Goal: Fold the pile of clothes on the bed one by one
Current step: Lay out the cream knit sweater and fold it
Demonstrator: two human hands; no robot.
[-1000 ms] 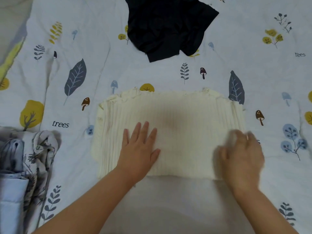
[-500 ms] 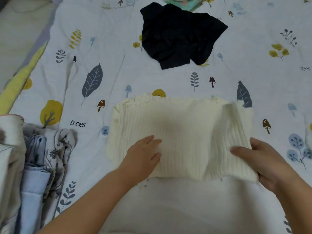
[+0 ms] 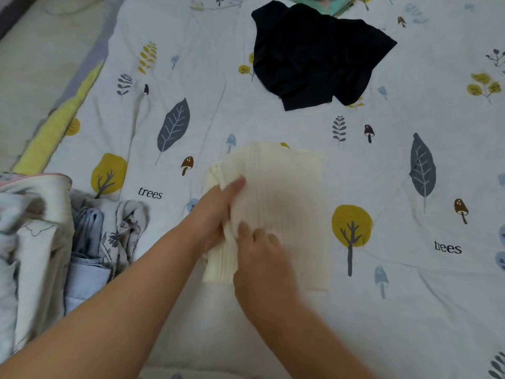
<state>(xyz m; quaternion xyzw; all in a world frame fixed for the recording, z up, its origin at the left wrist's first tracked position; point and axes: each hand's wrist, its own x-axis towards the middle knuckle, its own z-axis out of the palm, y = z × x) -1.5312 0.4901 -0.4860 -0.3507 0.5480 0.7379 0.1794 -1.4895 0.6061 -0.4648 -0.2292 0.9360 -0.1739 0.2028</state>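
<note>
- Cream ribbed garment [image 3: 287, 203]: lies on the bed cover in the near centre of the view, folded into a narrow upright rectangle with its ribs running away from the person. Its right part is motion-blurred; edge detail there cannot be told.
- Left hand [image 3: 216, 212]: at the left edge of the cream garment, fingers extended along the fabric, with the fold's left edge lying against them. Whether the thumb pinches a layer underneath cannot be told; the visible fingers are straight.
- Right hand [image 3: 262, 258]: rests palm-down on the lower left part of the same garment, just beside the left hand, fingers loosely extended and pressing the cloth flat. Nothing is gripped. The hand is blurred.
- Both forearms are bare and enter from the bottom of the frame, the left from the lower left corner.
- Bed cover [image 3: 410, 283]: pale blue-white, printed with grey leaves, yellow trees, small mushrooms and the word "trees". It is creased in places.
- Dark navy garment [image 3: 314, 56]: unfolded and crumpled, at the far side of the bed, well apart from the cream garment.
- Pale green and pastel cloth [image 3: 325, 2]: only an edge shows at the top border, touching the far side of the dark garment.
- Stack of folded clothes [image 3: 68, 242]: at the left edge of the view, in white, light blue and floral prints, near the left forearm and apart from the cream garment.
</note>
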